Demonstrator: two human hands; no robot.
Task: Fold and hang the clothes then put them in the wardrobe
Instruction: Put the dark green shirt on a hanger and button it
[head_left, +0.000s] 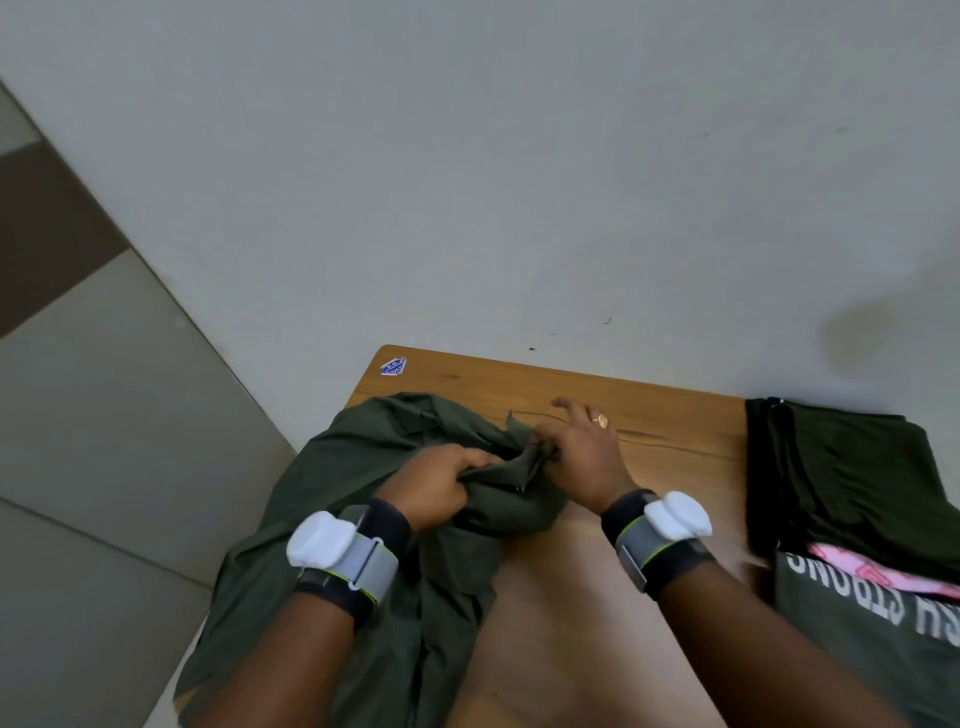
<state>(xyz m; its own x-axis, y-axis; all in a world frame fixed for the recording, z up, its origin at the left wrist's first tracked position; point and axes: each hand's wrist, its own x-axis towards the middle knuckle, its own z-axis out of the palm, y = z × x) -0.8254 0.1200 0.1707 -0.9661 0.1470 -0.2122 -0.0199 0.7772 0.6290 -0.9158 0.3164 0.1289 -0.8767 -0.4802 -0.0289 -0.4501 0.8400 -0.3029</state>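
An olive-green shirt (363, 499) lies crumpled over the left part of the wooden table (665, 415) and hangs over its left edge. My left hand (441, 483) grips a bunched fold of the shirt. My right hand (582, 457) pinches the same fabric just to the right, with its outer fingers stretched over the table top. Both wrists wear bands with white sensor pods.
A pile of clothes lies at the table's right: a dark folded garment (841, 478), a pink piece (883, 574), and a green shirt with white lettering (857, 623). A blue sticker (393, 366) marks the far left corner. The wall stands behind; tiled floor lies to the left.
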